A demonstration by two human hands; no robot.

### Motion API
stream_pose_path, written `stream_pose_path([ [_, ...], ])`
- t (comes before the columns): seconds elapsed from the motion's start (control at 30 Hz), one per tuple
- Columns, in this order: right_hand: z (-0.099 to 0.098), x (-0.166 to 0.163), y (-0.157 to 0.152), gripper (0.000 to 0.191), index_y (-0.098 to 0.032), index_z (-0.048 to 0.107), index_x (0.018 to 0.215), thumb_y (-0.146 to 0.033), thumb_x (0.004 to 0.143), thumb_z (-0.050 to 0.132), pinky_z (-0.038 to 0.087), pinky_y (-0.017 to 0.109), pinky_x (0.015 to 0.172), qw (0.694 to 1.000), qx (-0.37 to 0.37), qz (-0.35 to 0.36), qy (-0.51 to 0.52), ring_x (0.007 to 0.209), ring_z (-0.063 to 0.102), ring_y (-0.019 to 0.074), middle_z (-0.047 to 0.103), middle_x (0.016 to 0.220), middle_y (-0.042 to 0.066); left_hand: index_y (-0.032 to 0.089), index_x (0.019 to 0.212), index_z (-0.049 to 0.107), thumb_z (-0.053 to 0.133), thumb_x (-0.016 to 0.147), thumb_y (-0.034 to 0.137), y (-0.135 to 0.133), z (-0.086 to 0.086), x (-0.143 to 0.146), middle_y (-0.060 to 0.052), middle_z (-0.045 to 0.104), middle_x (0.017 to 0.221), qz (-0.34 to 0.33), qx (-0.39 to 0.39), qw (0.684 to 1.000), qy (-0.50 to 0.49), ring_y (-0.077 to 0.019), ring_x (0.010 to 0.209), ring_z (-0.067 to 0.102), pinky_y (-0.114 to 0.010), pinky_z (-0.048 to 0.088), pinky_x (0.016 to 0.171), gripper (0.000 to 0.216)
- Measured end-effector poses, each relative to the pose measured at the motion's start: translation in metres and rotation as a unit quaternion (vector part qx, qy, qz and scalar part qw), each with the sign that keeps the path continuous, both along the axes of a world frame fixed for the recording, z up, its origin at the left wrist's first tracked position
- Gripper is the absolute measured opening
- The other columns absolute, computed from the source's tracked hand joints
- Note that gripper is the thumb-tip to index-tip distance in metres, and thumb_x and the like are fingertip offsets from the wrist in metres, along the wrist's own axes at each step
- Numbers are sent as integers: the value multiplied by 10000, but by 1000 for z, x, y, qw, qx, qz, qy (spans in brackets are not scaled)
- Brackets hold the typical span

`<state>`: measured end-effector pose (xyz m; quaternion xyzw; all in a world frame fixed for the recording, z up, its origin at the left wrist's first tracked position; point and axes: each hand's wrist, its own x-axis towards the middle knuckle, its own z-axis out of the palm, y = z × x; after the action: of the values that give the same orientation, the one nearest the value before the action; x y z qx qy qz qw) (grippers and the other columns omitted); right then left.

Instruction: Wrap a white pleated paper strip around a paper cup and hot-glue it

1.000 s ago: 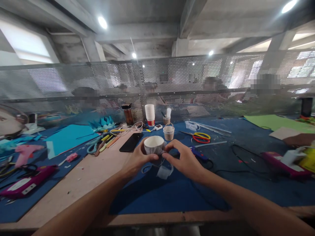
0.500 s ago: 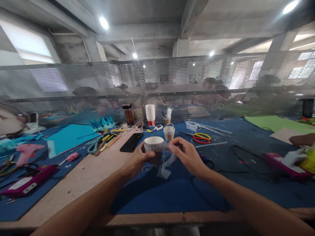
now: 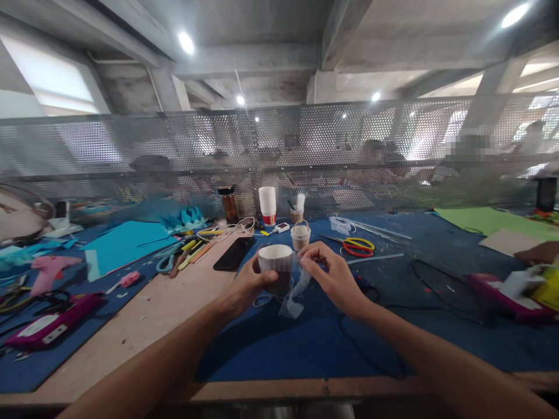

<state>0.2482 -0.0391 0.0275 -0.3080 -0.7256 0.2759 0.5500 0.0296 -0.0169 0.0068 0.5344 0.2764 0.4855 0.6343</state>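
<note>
My left hand (image 3: 244, 286) is wrapped round a small paper cup (image 3: 275, 262) with a white rim and a dark brown lower wall, held upright above the blue mat. Just to the cup's right, my right hand (image 3: 334, 276) pinches the top of a clear strip of tape (image 3: 297, 294) that hangs down from the cup's side. Behind them stands a small brown cup with a handle (image 3: 300, 235).
A black phone (image 3: 233, 254), scissors (image 3: 168, 259) and pens lie at the left. A stack of white cups (image 3: 267, 205) and a brown bottle (image 3: 227, 203) stand at the back. Red-yellow scissors (image 3: 358, 244), pink glue guns (image 3: 43, 327) and black cables (image 3: 437, 279) are around. Another person's hand (image 3: 539, 253) is at far right.
My right hand has come off the cup's side and lifted, drawing the clear strip up and to the right. The cup has risen slightly in my left hand.
</note>
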Motion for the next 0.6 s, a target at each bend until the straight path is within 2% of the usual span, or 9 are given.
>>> stream_pose_path([
  [0.17, 0, -1, -2, 100, -210, 642, 894, -257, 969, 595, 459, 324, 821, 1000, -18, 7, 7, 898, 613, 183, 690, 973, 33, 148, 1280, 643, 931, 625, 384, 0, -2, 0, -111, 750, 955, -29, 8, 1000, -6, -251, 864, 679, -354, 481, 804, 753],
  [0.33, 1, -1, -3, 95, -212, 622, 885, -260, 965, 606, 463, 306, 802, 1000, -12, 14, 14, 890, 604, 175, 656, 959, 27, 140, 1293, 633, 931, 621, 398, 1, -4, -1, -90, 742, 887, -33, 4, 999, -5, -228, 809, 668, -348, 477, 807, 779],
  [0.6, -1, 0, -1, 107, -220, 621, 874, -280, 963, 613, 469, 329, 855, 1000, -2, -14, 6, 1003, 606, 203, 647, 1073, 56, 176, 1265, 668, 927, 625, 379, -2, -2, -1, -71, 736, 894, -30, -9, 1000, 0, -195, 747, 632, -326, 461, 761, 720],
])
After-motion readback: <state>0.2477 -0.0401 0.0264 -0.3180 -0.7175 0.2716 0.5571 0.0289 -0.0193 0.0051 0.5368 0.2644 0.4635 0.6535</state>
